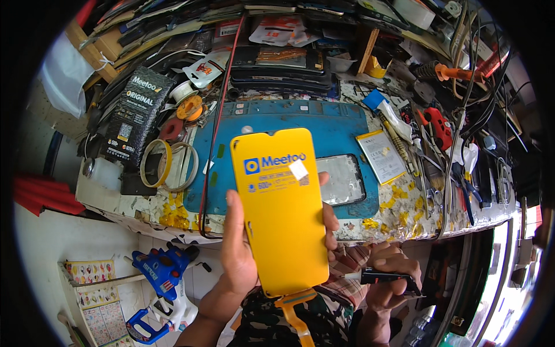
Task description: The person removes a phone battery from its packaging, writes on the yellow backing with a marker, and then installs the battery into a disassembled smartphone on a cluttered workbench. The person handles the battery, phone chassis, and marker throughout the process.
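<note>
1. While a cluttered workbench (173, 211) with a chipped, paint-flecked edge fills the upper part of the view, a blue plastic tool (161, 270) sits on the floor at about eight o'clock from the centre, beside a sheet of small coloured pictures (92, 272).
2. At about ten o'clock lies a black printed pouch (134, 115); just right of it are two rolls of clear and yellowish tape (170, 165) and a small reel of orange-gold wire (191, 108).
3. At centre, the left hand (240, 254) holds up a glossy yellow rectangular phone-screen panel (283, 214) with a blue printed logo and a small white sticker; the thumb lies along its left edge and the fingertips (330, 222) wrap round its right edge. An orange flat ribbon cable (295, 315) hangs from its foot at six o'clock.
4. Behind the panel, at twelve o'clock, a blue rubber work mat (335, 124) covers the bench, and a thin red wire (217, 127) runs down its left side.
5. Just right of the panel, at about two o'clock, a black-framed phone housing (344, 180) lies flat on the mat, with a white rectangular battery (381, 156) beside it.
6. At about four o'clock, the right hand (393, 277) is closed round a dark, slim bar-shaped object (384, 277) below the bench edge.
7. At far right, around two o'clock, red-handled tools (439, 127) lie among tangled black cables (480, 110).
</note>
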Demonstrator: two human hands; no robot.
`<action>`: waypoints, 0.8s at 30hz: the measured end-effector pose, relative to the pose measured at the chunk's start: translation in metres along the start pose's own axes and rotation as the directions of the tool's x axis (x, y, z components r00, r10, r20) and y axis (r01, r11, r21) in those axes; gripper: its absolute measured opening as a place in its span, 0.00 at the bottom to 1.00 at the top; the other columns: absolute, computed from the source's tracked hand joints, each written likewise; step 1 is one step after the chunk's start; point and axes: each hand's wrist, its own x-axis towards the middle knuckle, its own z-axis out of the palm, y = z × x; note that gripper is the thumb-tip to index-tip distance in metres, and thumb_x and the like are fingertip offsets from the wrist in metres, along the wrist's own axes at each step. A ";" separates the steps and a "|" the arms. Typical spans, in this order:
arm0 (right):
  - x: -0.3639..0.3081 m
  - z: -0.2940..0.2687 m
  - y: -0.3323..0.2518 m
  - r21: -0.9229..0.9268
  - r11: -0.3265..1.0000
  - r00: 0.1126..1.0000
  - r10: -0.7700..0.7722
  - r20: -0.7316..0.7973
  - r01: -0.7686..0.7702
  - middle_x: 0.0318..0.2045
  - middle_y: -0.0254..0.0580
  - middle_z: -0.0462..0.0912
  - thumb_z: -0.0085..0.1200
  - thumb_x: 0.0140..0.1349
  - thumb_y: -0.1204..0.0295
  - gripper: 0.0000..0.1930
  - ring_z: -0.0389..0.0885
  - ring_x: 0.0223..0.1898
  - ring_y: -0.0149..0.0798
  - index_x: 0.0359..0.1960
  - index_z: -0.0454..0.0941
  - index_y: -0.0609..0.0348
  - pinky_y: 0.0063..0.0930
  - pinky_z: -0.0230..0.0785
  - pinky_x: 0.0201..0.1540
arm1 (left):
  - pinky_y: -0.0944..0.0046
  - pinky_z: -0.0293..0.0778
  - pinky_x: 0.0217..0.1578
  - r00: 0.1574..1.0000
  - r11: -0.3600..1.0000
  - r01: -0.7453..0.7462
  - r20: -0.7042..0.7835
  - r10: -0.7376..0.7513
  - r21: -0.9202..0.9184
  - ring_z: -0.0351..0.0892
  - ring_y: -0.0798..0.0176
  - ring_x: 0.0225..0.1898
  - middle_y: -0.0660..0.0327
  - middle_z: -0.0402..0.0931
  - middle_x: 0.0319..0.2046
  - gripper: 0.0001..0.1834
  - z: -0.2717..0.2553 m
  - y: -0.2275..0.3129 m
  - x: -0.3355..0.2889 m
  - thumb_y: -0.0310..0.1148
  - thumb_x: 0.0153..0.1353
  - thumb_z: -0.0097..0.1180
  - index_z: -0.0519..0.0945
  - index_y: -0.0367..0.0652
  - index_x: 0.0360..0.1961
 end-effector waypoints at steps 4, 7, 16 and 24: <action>-0.001 -0.003 -0.008 0.080 0.997 0.994 -0.012 0.108 0.004 0.24 0.46 0.83 0.55 0.67 0.51 0.25 0.81 0.23 0.43 0.34 0.79 0.68 0.35 0.75 0.30 | 0.54 0.78 0.43 0.998 0.998 -0.043 0.034 0.044 -0.054 0.79 0.52 0.43 0.42 0.74 0.46 0.55 0.000 0.001 0.000 0.74 0.64 0.24 0.54 0.30 0.71; -0.001 0.003 -0.010 0.035 0.998 0.993 -0.055 0.102 0.052 0.20 0.43 0.80 0.53 0.68 0.49 0.26 0.77 0.19 0.38 0.32 0.77 0.67 0.32 0.70 0.25 | 0.55 0.77 0.43 0.998 0.998 -0.050 0.027 0.051 -0.025 0.79 0.52 0.43 0.41 0.74 0.46 0.55 0.000 -0.001 0.000 0.75 0.64 0.24 0.54 0.30 0.71; 0.003 0.010 -0.004 -0.049 0.991 0.988 -0.116 0.104 0.122 0.17 0.41 0.79 0.50 0.70 0.47 0.28 0.76 0.16 0.35 0.28 0.75 0.66 0.30 0.68 0.21 | 0.56 0.77 0.43 0.999 0.999 -0.038 0.016 0.039 -0.039 0.80 0.52 0.43 0.41 0.74 0.47 0.56 0.000 0.002 -0.002 0.75 0.63 0.25 0.53 0.31 0.71; 0.000 0.008 -0.008 -0.069 0.992 0.990 -0.100 0.100 0.107 0.17 0.42 0.79 0.49 0.70 0.47 0.28 0.76 0.16 0.37 0.28 0.74 0.65 0.31 0.68 0.21 | 0.56 0.77 0.43 0.999 0.999 -0.044 -0.004 0.043 -0.028 0.79 0.52 0.43 0.42 0.74 0.46 0.56 0.002 0.001 -0.006 0.76 0.63 0.26 0.54 0.31 0.71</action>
